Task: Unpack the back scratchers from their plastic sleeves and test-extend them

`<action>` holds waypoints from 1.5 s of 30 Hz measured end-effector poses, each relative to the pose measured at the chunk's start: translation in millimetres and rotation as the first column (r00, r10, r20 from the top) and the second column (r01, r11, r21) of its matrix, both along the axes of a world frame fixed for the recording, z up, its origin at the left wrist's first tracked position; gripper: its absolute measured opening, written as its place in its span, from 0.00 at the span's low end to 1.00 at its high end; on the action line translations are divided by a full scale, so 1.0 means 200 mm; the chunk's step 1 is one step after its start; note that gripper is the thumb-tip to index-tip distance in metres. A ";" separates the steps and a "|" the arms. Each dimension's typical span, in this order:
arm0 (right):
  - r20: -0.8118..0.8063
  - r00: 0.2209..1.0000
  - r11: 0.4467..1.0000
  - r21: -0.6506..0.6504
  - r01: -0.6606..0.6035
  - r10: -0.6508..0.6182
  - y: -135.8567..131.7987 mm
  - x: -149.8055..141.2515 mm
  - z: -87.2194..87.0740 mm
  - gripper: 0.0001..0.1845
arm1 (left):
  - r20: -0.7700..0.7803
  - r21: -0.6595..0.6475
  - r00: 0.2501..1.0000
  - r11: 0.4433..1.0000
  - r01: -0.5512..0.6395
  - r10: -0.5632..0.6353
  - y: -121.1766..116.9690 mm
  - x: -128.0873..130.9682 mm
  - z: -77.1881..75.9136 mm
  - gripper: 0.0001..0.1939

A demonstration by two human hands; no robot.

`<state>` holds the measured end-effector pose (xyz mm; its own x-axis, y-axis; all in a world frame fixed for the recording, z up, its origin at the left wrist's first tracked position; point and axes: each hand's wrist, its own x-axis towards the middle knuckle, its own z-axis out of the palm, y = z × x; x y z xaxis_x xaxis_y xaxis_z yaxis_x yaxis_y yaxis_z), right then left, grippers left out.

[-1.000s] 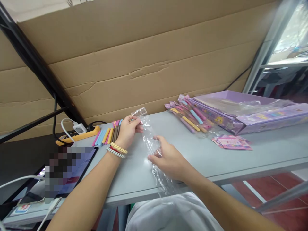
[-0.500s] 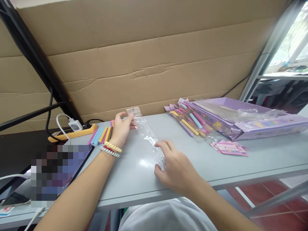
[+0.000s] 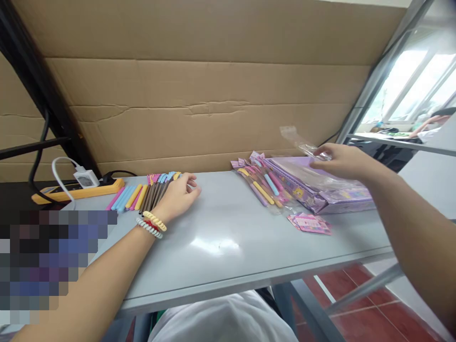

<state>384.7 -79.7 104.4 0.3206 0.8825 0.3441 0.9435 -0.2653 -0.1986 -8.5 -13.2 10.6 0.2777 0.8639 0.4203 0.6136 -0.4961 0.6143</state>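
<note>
Right hand [image 3: 340, 160]: pinches a clear bag [image 3: 306, 147] above the box [image 3: 298, 191], far right. Left hand [image 3: 177, 198]: loosely curled, narrow gap, beside pens [image 3: 141, 196], left.

Pens [image 3: 141, 197], cards [image 3: 310, 223], purple box [image 3: 344, 205] on grey table [image 3: 221, 213]

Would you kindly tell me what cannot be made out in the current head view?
All in the head view:
Print on the pink cards: too small to read.
Parts of the brown pens: behind the left hand.
Purple box, right end: behind the right arm.
Whatever lies under the pixelated patch: masked by blocks.
Background person: cut off by the right edge.
</note>
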 end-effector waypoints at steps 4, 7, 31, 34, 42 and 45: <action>-0.046 0.999 0.988 -0.150 0.017 -0.025 0.15 0.16 0.00 0.12 | -0.284 0.112 0.958 0.994 0.011 0.021 0.02 -0.04 0.00 0.16; -0.122 0.992 0.951 -0.311 -0.002 -0.038 0.20 0.19 -0.06 0.09 | -0.354 0.107 0.933 0.994 -0.021 0.058 0.03 -0.06 0.00 0.15; 0.145 0.976 0.961 -0.251 -0.120 0.160 0.33 -0.69 -0.39 0.20 | -0.595 0.094 0.696 0.895 -0.435 0.401 0.12 -0.23 0.04 0.14; 0.110 0.985 0.935 -0.344 -0.088 0.133 0.33 -0.65 -0.39 0.18 | -0.600 0.038 0.707 0.896 -0.443 0.375 0.15 -0.26 0.02 0.15; 0.084 0.989 0.944 -0.317 -0.089 0.121 0.36 -0.64 -0.40 0.15 | -0.592 0.015 0.718 0.896 -0.444 0.366 0.13 -0.25 0.02 0.12; 0.057 0.991 0.953 -0.286 -0.100 0.121 0.36 -0.64 -0.40 0.14 | -0.573 0.035 0.721 0.890 -0.454 0.390 0.11 -0.24 0.03 0.11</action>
<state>256.8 -8.5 23.6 0.1988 0.9754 0.0951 0.9792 -0.1936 -0.0606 -56.7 9.8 16.1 0.0281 0.9762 0.2151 0.9893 -0.0579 0.1337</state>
